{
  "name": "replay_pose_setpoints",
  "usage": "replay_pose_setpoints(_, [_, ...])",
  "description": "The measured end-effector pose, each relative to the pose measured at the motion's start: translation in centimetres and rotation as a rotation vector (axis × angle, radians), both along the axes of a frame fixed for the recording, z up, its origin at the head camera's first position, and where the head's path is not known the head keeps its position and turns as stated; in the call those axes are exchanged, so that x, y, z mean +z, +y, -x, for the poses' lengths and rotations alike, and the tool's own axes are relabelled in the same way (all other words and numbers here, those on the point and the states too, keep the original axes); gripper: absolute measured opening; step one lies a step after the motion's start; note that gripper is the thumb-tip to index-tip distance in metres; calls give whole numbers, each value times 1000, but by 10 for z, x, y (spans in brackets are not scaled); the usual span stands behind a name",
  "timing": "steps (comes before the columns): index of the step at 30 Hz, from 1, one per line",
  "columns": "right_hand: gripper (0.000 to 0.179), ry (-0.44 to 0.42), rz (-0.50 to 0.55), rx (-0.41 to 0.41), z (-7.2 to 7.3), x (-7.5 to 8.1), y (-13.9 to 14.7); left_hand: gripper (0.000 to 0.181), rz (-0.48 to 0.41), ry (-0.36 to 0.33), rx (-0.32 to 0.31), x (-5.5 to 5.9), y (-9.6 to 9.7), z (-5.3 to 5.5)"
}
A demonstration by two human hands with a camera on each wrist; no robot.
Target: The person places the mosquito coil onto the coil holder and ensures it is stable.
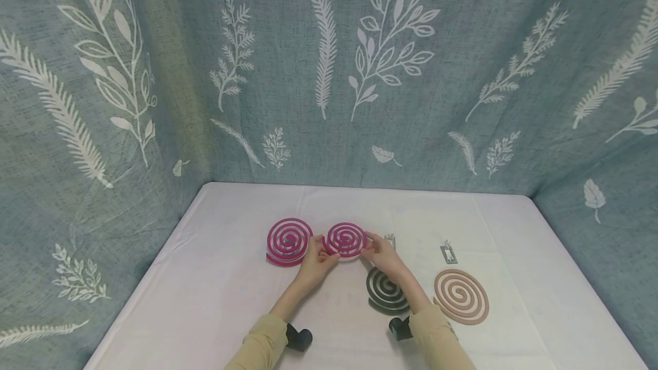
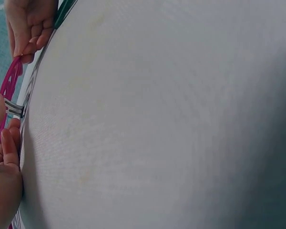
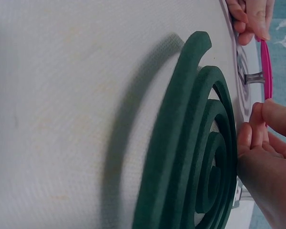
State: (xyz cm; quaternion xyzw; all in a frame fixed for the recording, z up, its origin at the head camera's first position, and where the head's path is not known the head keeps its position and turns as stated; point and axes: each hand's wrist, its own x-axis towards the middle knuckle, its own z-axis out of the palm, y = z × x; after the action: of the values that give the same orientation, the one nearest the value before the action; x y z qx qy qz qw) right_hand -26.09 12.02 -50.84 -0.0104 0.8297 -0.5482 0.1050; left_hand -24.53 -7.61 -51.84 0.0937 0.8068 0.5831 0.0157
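Note:
A magenta mosquito coil (image 1: pixel 345 240) is held level between both hands, just above the white cloth. My left hand (image 1: pixel 315 264) pinches its left edge with thumb and fingers. At the right edge, my right hand (image 1: pixel 385 257) pinches it the same way. Under the coil's middle a small metal stand (image 3: pixel 254 78) shows in the right wrist view; whether the coil is fixed on it I cannot tell. Another magenta coil (image 1: pixel 281 242) lies left of the left hand. Below the right forearm is a dark green coil (image 3: pixel 174 157), partly covered by that arm in the head view.
A tan coil (image 1: pixel 480 296) lies on the cloth-covered table (image 1: pixel 231 296) at the right. Behind it is a flat metal stand (image 1: pixel 448 254). A similar metal stand (image 1: pixel 390 240) lies partly behind the right hand. A patterned curtain (image 1: pixel 288 73) hangs along the back and sides.

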Motion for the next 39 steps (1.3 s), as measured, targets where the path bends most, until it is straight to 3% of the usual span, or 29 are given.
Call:
replay_pose_setpoints(6, [54,-3,-5,-3,0,1,0,66,12,-7,7,1,0,1])
replay_pose_setpoints(11, [54,-6,-5,-4,0,0,-1,61,12,-5,9,25,2,-12])
replay_pose_setpoints(13, [54,-4,-3,-2,-1,0,-1,60,13,-12,8,29,3,-13])
replay_pose_setpoints(19, [54,0,-1,-2,-1,0,-1,65,26,-10,7,0,-1,0])
replay_pose_setpoints(27, [54,-1,2,-5,-1,-1,-1,71,-53,132,-60,-8,-7,0])
replay_pose_setpoints(34, [54,-7,4,-8,0,-2,0,67,-4,-5,-14,-3,-3,1])
replay_pose_setpoints(39, [54,-7,-1,-6,0,-1,0,67,6,-27,-10,-3,-2,2])
